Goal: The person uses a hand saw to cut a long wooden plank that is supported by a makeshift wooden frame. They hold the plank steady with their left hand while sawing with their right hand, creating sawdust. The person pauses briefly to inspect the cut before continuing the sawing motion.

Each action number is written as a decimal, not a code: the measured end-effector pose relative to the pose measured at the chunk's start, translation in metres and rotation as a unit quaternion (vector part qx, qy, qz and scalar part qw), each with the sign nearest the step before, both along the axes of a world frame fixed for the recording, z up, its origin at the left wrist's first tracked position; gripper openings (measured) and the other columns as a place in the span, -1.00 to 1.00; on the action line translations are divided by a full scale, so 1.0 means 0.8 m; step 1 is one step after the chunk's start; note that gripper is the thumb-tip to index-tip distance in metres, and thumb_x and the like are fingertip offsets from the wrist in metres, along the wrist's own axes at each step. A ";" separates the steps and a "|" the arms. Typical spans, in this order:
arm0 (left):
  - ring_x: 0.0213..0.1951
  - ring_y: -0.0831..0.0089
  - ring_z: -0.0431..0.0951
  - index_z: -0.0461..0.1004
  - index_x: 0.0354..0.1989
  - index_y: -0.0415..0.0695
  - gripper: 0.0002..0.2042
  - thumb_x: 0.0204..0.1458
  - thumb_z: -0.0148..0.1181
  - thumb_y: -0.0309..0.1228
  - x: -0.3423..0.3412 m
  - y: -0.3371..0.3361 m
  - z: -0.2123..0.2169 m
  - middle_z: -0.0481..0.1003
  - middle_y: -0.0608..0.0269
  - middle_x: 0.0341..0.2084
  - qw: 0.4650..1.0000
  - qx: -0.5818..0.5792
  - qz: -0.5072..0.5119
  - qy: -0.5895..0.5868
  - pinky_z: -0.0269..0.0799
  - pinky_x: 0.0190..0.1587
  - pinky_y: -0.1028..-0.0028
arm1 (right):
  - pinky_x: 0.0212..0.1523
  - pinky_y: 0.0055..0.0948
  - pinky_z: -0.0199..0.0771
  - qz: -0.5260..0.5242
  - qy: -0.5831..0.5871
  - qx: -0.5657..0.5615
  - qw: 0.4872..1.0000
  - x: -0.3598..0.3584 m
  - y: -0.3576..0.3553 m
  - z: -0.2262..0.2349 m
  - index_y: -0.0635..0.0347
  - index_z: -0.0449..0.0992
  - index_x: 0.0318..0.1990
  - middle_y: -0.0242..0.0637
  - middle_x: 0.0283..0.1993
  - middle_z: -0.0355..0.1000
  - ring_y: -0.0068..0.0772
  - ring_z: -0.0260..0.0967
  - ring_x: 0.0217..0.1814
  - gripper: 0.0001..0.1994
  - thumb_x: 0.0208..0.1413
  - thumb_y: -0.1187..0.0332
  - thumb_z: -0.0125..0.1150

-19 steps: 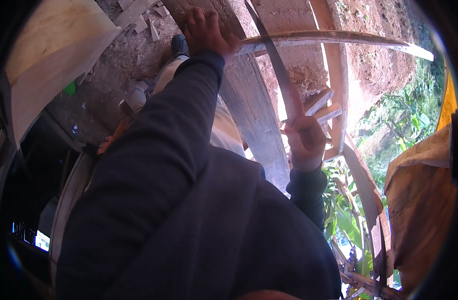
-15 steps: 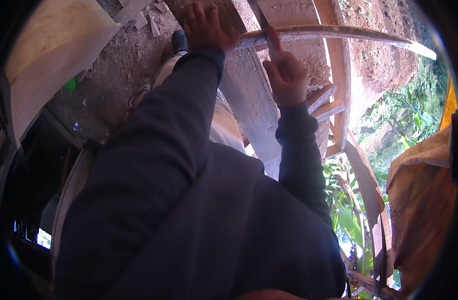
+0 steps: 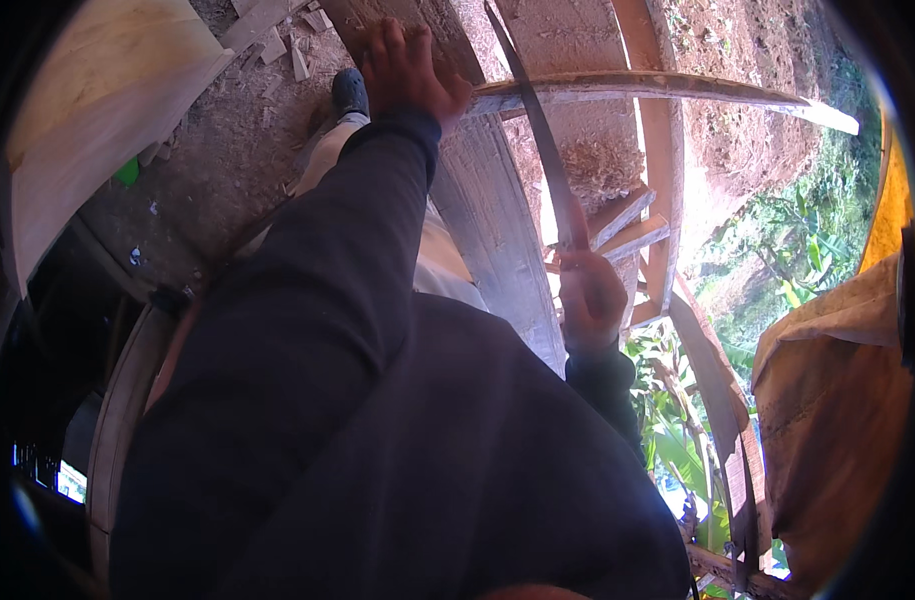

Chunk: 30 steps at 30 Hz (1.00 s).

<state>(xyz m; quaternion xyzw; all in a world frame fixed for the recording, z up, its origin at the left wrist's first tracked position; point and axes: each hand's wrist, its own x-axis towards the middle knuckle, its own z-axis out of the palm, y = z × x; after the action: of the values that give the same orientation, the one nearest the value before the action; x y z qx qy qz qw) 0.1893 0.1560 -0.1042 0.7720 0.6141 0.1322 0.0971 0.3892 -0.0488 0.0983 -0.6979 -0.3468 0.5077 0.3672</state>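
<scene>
My right hand [image 3: 589,292] is closed around the handle of a handsaw [image 3: 544,140]. Its long, narrow dark blade points away from me and crosses a long wooden strip [image 3: 667,84]. My left hand [image 3: 413,78] presses down at the strip's left end, a short way left of the blade, fingers reaching forward; the end under the palm is hidden. Beneath the strip lies a wide grey wooden plank [image 3: 487,200]. The strip's pale far end sticks out to the right beyond the planks.
Wood offcuts [image 3: 299,62] litter the dirt floor at upper left, near my shoe [image 3: 350,92]. A pale curved board [image 3: 107,110] stands at the left. Short wood pieces [image 3: 632,235] lie right of the saw. A brown tarp [image 3: 827,400] hangs at the right.
My right hand has drawn the saw back toward me, so more of the blade shows on the near side of the strip. My left hand stays on the strip.
</scene>
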 end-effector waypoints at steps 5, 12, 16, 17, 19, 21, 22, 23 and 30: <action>0.55 -0.15 0.06 0.32 0.41 -0.05 -0.25 0.01 0.22 0.00 0.028 -0.002 0.021 0.17 -0.21 0.48 1.000 -0.019 -0.013 -0.013 0.09 0.50 -0.13 | 0.05 -0.62 0.39 -0.068 0.027 0.057 0.996 -0.015 0.139 -0.101 0.27 0.55 -0.03 -0.28 0.02 0.57 -0.63 0.45 0.04 -0.86 0.32 0.61 0.25; 0.54 -0.16 0.07 0.36 0.39 -0.06 -0.23 -0.03 0.29 0.01 0.003 0.004 0.008 0.17 -0.22 0.47 1.000 -0.021 0.000 -0.005 0.10 0.49 -0.12 | -0.22 -0.45 0.45 0.052 -0.080 0.036 0.995 0.005 -0.025 -0.003 0.24 0.51 -0.12 -0.28 -0.33 0.58 -0.51 0.47 -0.37 -0.85 0.22 0.66 0.22; 0.56 -0.17 0.01 0.36 0.39 -0.09 -0.20 -0.07 0.30 -0.01 0.003 -0.003 0.005 0.14 -0.26 0.48 0.999 -0.029 0.005 -0.023 0.01 0.51 -0.16 | -0.29 -0.48 0.43 0.027 -0.068 -0.026 0.997 0.016 -0.096 0.052 0.23 0.53 -0.14 -0.25 -0.33 0.59 -0.57 0.46 -0.41 -0.85 0.19 0.66 0.23; 0.58 -0.16 -0.03 0.34 0.41 -0.10 -0.18 -0.09 0.30 -0.02 0.002 -0.001 0.004 0.11 -0.27 0.50 0.999 -0.034 0.008 -0.026 -0.04 0.52 -0.16 | -0.29 -0.50 0.41 0.050 -0.058 0.000 0.997 0.019 -0.095 0.045 0.24 0.52 -0.13 -0.23 -0.29 0.60 -0.58 0.46 -0.40 -0.85 0.19 0.66 0.22; 0.54 -0.19 0.05 0.37 0.37 -0.09 -0.21 -0.09 0.29 0.01 0.007 0.011 0.005 0.18 -0.26 0.46 0.999 -0.001 0.005 -0.042 0.06 0.48 -0.18 | -0.26 -0.53 0.39 0.080 -0.071 0.057 0.993 0.015 -0.057 0.013 0.24 0.50 -0.13 -0.22 -0.22 0.59 -0.62 0.47 -0.34 -0.85 0.22 0.67 0.18; 0.53 -0.21 0.09 0.38 0.35 -0.07 -0.23 -0.08 0.28 0.01 0.002 -0.009 0.006 0.21 -0.25 0.44 0.999 -0.002 -0.004 -0.043 0.11 0.46 -0.19 | -0.24 -0.56 0.34 -0.020 -0.024 0.035 0.999 0.002 -0.023 -0.069 0.23 0.52 -0.08 -0.50 -0.31 0.43 -0.67 0.32 -0.32 -0.90 0.30 0.55 0.23; 0.53 -0.20 0.09 0.37 0.36 -0.07 -0.23 -0.08 0.28 0.01 0.005 -0.005 0.005 0.21 -0.25 0.44 0.999 0.003 -0.009 -0.042 0.10 0.46 -0.18 | -0.15 -0.60 0.33 -0.031 -0.007 0.023 0.999 -0.011 0.033 -0.081 0.23 0.50 -0.10 -0.40 -0.17 0.50 -0.70 0.34 -0.23 -0.90 0.31 0.62 0.20; 0.53 -0.20 0.10 0.36 0.37 -0.06 -0.22 -0.08 0.27 0.01 0.012 -0.001 0.010 0.21 -0.24 0.44 0.999 0.007 -0.015 -0.043 0.10 0.46 -0.18 | -0.05 -0.63 0.33 -0.044 0.010 0.012 0.999 -0.024 0.087 -0.094 0.24 0.47 -0.12 -0.30 -0.02 0.57 -0.73 0.37 -0.13 -0.87 0.32 0.69 0.16; 0.57 -0.17 -0.03 0.34 0.40 -0.11 -0.20 -0.08 0.29 -0.05 0.002 0.002 0.010 0.11 -0.28 0.49 0.999 -0.035 0.001 -0.023 -0.04 0.52 -0.16 | 0.00 -0.57 0.37 -0.037 0.056 0.022 0.997 -0.002 0.009 -0.034 0.24 0.49 -0.11 -0.20 0.01 0.50 -0.59 0.45 -0.03 -0.86 0.27 0.67 0.21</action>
<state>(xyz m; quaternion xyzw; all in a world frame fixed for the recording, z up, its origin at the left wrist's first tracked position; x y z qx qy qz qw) 0.1910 0.1577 -0.0965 0.7646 0.6163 0.1288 0.1378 0.3879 -0.0415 0.0709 -0.6727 -0.3104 0.5243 0.4198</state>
